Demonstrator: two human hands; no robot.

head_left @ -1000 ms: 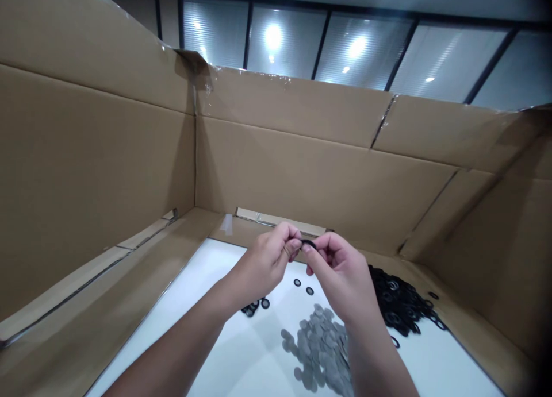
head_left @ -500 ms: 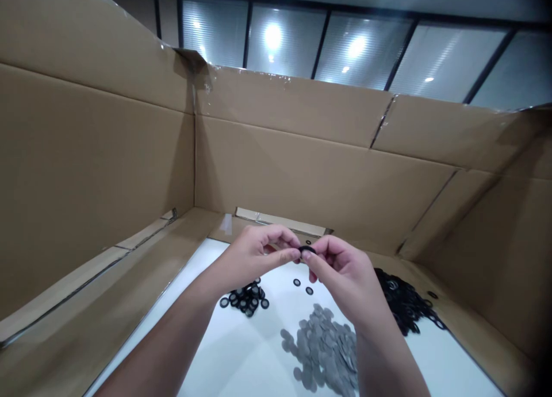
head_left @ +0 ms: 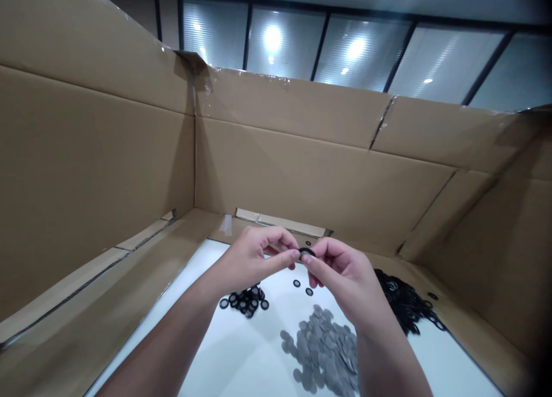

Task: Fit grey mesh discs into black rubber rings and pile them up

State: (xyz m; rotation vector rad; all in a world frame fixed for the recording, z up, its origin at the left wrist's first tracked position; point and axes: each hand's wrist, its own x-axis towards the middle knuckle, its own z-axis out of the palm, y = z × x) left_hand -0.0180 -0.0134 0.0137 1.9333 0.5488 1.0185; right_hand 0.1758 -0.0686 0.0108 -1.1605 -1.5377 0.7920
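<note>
head | hands [head_left: 254, 262] [head_left: 347, 279] pinch black ring [head_left: 307, 251] | cardboard box [head_left: 319, 167]: grey discs [head_left: 321, 351], black rings [head_left: 245, 300]

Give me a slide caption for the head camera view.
The left hand and right hand pinch a black ring above grey discs and more black rings in a cardboard enclosure.

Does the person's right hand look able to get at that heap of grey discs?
Probably yes: the right hand sits just above the grey discs with nothing between them, though it would first have to release the black ring it pinches with the left hand.
</note>
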